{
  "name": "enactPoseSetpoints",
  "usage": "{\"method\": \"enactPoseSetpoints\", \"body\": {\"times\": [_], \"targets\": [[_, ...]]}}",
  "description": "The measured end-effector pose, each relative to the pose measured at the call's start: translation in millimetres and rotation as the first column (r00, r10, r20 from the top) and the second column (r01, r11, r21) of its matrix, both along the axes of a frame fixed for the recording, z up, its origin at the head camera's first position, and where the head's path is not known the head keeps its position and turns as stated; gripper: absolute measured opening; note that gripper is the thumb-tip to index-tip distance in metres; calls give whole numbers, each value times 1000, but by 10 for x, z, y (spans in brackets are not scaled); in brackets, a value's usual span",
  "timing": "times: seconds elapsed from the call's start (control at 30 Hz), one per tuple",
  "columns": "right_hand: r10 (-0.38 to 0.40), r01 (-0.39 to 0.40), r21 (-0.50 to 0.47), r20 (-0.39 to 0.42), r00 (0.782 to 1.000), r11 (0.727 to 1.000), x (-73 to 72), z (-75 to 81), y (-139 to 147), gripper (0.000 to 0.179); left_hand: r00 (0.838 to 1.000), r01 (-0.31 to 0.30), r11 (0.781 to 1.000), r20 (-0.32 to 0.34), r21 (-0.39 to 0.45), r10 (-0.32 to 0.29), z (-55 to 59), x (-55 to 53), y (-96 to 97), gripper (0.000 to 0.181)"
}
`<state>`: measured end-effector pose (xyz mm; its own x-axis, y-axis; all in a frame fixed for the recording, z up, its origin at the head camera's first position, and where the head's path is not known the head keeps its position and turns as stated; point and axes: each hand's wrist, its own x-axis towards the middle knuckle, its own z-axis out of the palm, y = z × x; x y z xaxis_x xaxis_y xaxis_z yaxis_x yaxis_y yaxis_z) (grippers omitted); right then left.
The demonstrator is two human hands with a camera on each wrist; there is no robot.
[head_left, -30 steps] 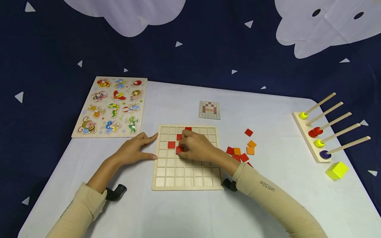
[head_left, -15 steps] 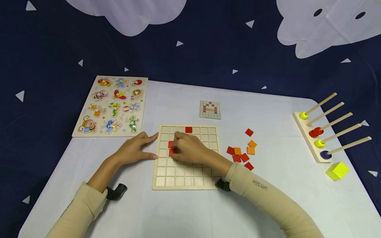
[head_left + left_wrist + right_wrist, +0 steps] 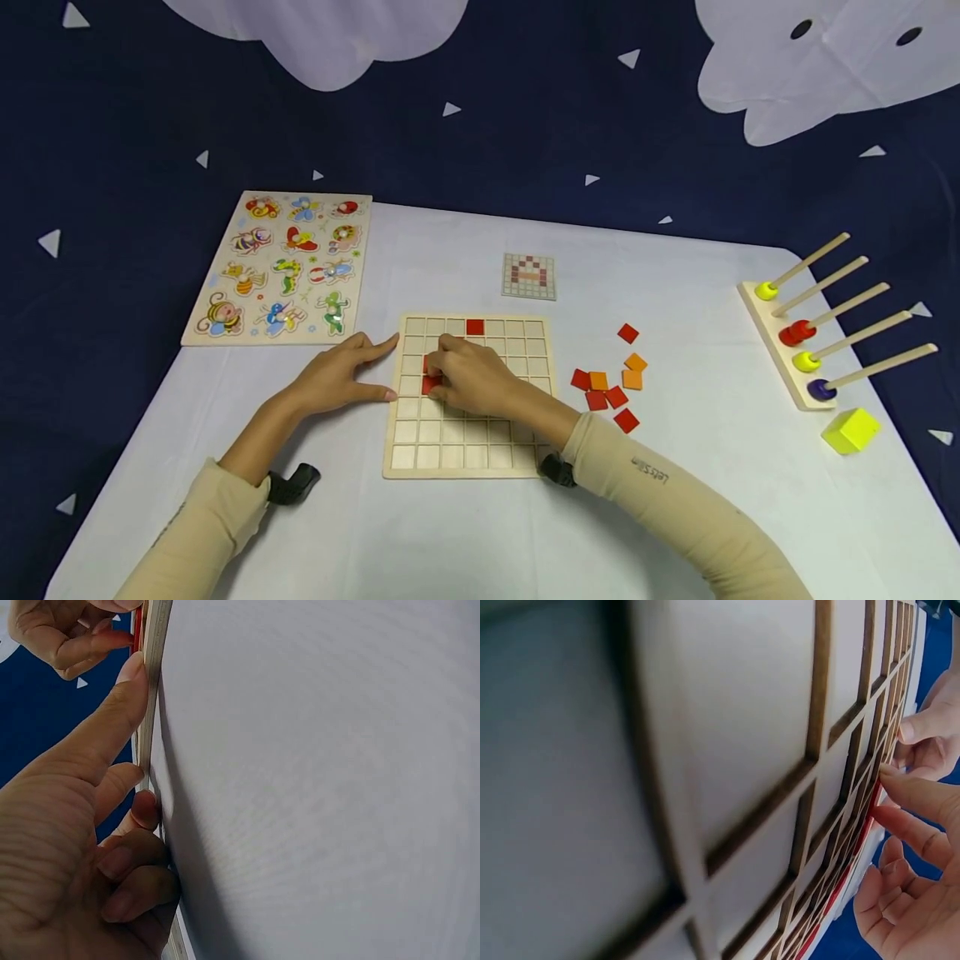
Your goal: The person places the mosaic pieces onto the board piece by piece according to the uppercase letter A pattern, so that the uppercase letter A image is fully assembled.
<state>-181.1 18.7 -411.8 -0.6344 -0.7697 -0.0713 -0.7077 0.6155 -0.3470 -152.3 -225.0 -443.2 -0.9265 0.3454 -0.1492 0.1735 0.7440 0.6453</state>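
A wooden grid board (image 3: 472, 433) lies on the table, one red tile (image 3: 475, 327) set in its top row. My right hand (image 3: 480, 379) reaches over the board's left part and pinches a red square tile (image 3: 430, 386) low over the grid, near the second column. Another red tile (image 3: 425, 365) peeks out just above it, mostly behind the fingers. In the right wrist view, thumb and index finger (image 3: 904, 825) meet at a red edge. My left hand (image 3: 337, 379) touches the board's left edge with spread thumb and index finger; its other fingers curl beneath in the left wrist view.
Loose red tiles (image 3: 596, 401) and orange tiles (image 3: 632, 380) lie right of the board. A small pattern card (image 3: 528, 277) is behind it. An insect peg puzzle (image 3: 277, 271) stands back left; a bead-and-peg stand (image 3: 787, 346) and yellow block (image 3: 851, 431) are at right.
My right hand has moved a little left across the board with the red tile, uncovering the top-row red tile. The left hand has stayed at the board's edge.
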Motion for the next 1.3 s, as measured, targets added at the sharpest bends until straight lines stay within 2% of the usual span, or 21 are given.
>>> {"method": "enactPoseSetpoints", "body": {"times": [0.1, 0.27, 0.5, 0.7, 0.97, 1.1, 1.3], "targets": [[6, -6, -2, -16, 1000, 1000, 3, 1, 29, 23, 1000, -1, 1000, 4, -1, 1, 2, 9, 3, 88], [-18, 15, -71, -39, 999, 997, 0, 26, 184, 23, 1000, -5, 1000, -5, 2, 5, -10, 8, 10, 89], [-146, 139, -99, -71, 987, 985, -128, 103, 648, 25, 1000, -19, 1000, -8, -15, 19, -39, 5, -2, 90], [-285, 277, -79, -118, 951, 958, -269, 141, 1242, 28, 1000, -14, 1000, -3, 1, 14, -32, 8, 5, 90], [-484, 481, -51, -94, 870, 875, -441, 91, 1990, 33, 1000, -2, 1000, -9, -2, 2, -31, 2, 8, 90], [-537, 534, -58, -80, 840, 843, -485, 76, 2213, 34, 1000, 2, 1000, -12, 1, -2, -31, 4, 10, 89], [-564, 562, -35, -64, 824, 826, -532, 52, 2366, 36, 1000, -7, 1000, -11, 1, 7, -30, 9, 10, 89]]}}
